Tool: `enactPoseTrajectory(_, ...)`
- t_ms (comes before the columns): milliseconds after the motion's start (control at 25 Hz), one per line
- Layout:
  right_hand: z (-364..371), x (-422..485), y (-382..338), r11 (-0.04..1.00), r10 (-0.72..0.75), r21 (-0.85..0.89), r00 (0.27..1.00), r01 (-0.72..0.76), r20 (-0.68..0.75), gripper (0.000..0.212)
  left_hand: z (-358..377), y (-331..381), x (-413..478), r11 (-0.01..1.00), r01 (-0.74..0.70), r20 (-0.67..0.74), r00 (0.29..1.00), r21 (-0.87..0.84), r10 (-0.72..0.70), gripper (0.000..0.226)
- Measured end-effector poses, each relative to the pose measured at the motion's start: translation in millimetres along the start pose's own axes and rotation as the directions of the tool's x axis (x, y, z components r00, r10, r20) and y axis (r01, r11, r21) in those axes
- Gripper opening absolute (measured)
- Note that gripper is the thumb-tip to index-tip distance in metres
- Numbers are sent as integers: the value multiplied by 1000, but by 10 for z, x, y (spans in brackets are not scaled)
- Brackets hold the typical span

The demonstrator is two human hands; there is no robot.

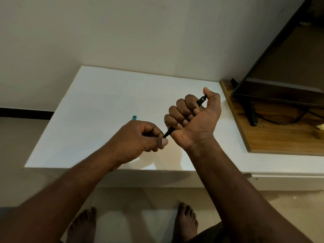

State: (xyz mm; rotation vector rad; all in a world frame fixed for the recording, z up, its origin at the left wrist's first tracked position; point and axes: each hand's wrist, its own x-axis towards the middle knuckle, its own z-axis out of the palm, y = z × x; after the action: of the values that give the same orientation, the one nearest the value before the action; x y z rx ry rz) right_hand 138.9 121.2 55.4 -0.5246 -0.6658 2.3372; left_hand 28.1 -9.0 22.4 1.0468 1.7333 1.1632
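Looking down from the head view, the right hand is curled in a full fist round a slim black tool, held in the air above the white table. Only the tool's upper end by the thumb and its pointed lower end under the little finger show; the middle is buried in the fist. The left hand has its fingers curled, thumb and forefinger pinching the tool's point; whether they hold anything more is hidden. A small teal piece peeks out behind the left knuckles, too covered to tell if it lies on the table. At right, a dark screen on a wooden board is cut off by the frame edge
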Motion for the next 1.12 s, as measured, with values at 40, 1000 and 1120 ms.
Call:
enactPoseTrajectory(40,2,0,0,1000,3,1,1000,-3,-1,55,-1,1,3,1000,1,-1,1000,2,-1,10)
enactPoseTrajectory(1000,-6,1,5,1000,26,9,999,-26,-31,58,12,10,-12,1000,12,5,1000,-8,-12,10)
enactPoseTrajectory(1120,-10,6,7,1000,10,6,1000,-10,-20,55,9,2,-8,1000,10,1,1000,-5,-10,9)
